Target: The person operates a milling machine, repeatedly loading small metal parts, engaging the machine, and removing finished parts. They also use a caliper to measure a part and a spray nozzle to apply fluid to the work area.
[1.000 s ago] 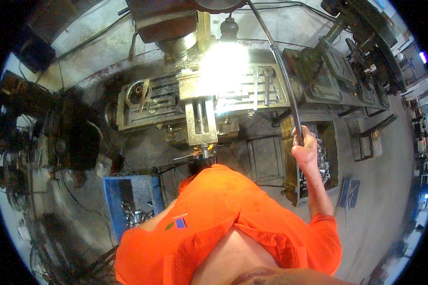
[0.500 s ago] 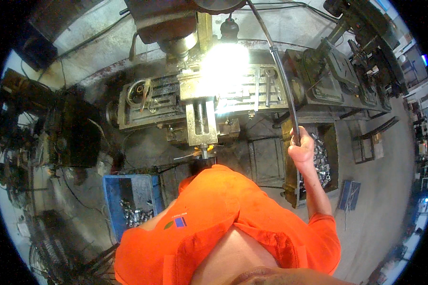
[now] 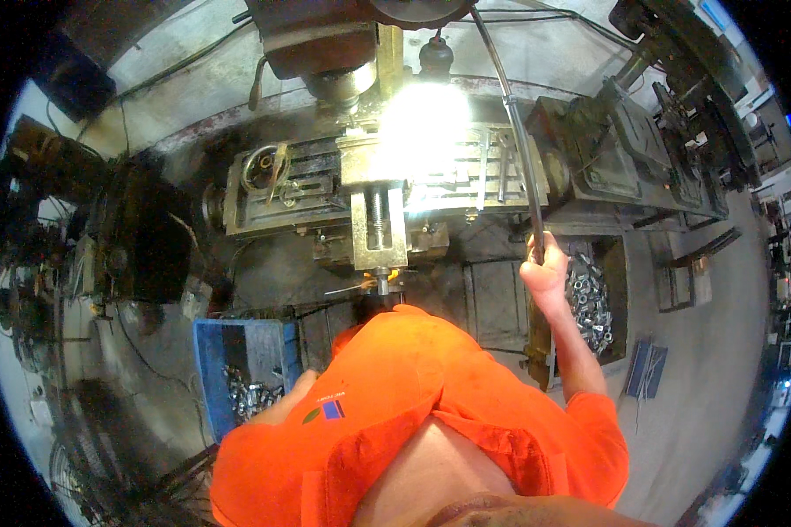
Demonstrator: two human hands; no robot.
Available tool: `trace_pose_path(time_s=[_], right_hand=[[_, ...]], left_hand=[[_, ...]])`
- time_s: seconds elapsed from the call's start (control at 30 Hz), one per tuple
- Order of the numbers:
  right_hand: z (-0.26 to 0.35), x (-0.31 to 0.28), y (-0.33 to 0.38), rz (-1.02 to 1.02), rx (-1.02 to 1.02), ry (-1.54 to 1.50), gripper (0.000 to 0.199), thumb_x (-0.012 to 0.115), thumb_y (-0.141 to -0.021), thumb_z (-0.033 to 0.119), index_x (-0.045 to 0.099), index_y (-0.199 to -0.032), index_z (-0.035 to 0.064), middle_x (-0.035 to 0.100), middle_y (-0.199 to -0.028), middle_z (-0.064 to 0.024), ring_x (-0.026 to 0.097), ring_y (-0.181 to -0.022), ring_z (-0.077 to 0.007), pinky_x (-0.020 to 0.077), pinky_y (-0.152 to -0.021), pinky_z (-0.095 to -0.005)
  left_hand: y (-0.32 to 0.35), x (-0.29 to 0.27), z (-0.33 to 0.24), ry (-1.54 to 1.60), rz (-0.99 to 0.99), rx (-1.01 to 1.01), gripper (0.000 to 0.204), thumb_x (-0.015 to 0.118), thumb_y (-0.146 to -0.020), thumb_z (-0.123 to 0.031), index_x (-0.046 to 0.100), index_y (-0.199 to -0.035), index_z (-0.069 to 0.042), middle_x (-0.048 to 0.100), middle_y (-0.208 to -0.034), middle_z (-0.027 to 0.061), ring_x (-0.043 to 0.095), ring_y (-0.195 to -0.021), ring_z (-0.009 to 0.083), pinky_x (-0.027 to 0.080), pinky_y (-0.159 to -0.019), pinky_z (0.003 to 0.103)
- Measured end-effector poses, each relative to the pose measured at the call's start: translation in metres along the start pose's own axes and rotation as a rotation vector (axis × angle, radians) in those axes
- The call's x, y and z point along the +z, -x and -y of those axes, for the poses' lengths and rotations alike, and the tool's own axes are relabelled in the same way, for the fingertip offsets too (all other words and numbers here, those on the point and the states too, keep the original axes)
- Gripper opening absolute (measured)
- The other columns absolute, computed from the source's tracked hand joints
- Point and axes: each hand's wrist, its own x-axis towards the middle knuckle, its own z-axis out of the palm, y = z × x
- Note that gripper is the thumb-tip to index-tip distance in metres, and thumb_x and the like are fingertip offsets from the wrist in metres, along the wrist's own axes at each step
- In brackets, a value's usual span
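Right hand (image 3: 545,270): fingers clamped round the lever (image 3: 518,132). Left hand: hidden, finger state cannot be told. Vise (image 3: 380,257) below machine head (image 3: 312,53). Metal parts (image 3: 589,307) in box (image 3: 620,290) and blue bin (image 3: 207,360) suggest work partly done; remainder unclear.

From afar, I'm barely reading tiny lettering (image 3: 330,396) on the orange shirt (image 3: 395,378), lower centre. A blue-and-green emblem (image 3: 333,410) is sitting below.

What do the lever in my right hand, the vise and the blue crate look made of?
Lever: probably steel, dark and smooth, with bright streaks along its length. Vise: likely bare metal, worn grey with dull glints. Crate: apparently plastic, fairly matt, judging by its blue-coloured walls, though painted metal is possible.
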Motion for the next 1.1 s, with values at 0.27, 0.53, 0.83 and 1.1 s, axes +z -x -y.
trace_pose_path(time_s=[0.27, 0.53, 0.83, 1.1], right_hand=[[-0.016, 0.032, -0.025, -0.051, -0.083, 0.000, 0.018, 0.053, -0.061, 0.005, 0.050, -0.079, 0.0053, 0.043, -0.056, -0.0006, 0.042, -0.051, -0.0095, 0.0358, -0.048, -0.0261], [-0.057, 0.065, -0.057, -0.186, -0.212, 0.055, 0.019, 0.054, -0.062, 0.008, 0.051, -0.081, 0.0038, 0.045, -0.054, -0.0030, 0.043, -0.049, -0.0123, 0.0374, -0.047, -0.0273], [-0.001, 0.017, -0.005, -0.157, -0.063, 0.221, 0.021, 0.055, -0.063, 0.007, 0.054, -0.084, 0.0056, 0.047, -0.060, 0.0001, 0.045, -0.054, -0.0105, 0.0381, -0.051, -0.0245], [0.145, -0.084, 0.076, -0.449, -0.083, 0.226, 0.041, 0.046, -0.066, -0.005, 0.058, -0.105, -0.0012, 0.061, -0.088, -0.0101, 0.058, -0.079, -0.0171, 0.0472, -0.073, -0.0274]], left_hand=[[0.055, -0.096, -0.096, 0.111, -0.108, 0.126, 0.028, 0.060, -0.068, -0.009, 0.064, -0.091, 0.007, 0.065, -0.073, 0.0125, 0.062, -0.065, 0.0174, 0.049, -0.059, 0.031], [0.050, -0.229, -0.250, 0.594, -0.237, 0.620, 0.023, 0.058, -0.080, -0.010, 0.059, -0.097, 0.006, 0.066, -0.081, 0.0097, 0.062, -0.074, 0.0149, 0.049, -0.073, 0.028], [-0.060, -0.333, -0.360, 0.693, -0.422, 0.871, 0.024, 0.059, -0.085, -0.021, 0.063, -0.097, 0.000, 0.066, -0.084, 0.0072, 0.062, -0.071, 0.0124, 0.048, -0.064, 0.025], [-0.097, -0.356, -0.381, 0.732, -0.458, 0.783, 0.019, 0.064, -0.078, -0.018, 0.066, -0.083, 0.000, 0.060, -0.066, 0.0009, 0.050, -0.055, 0.0078, 0.037, -0.050, 0.023]])
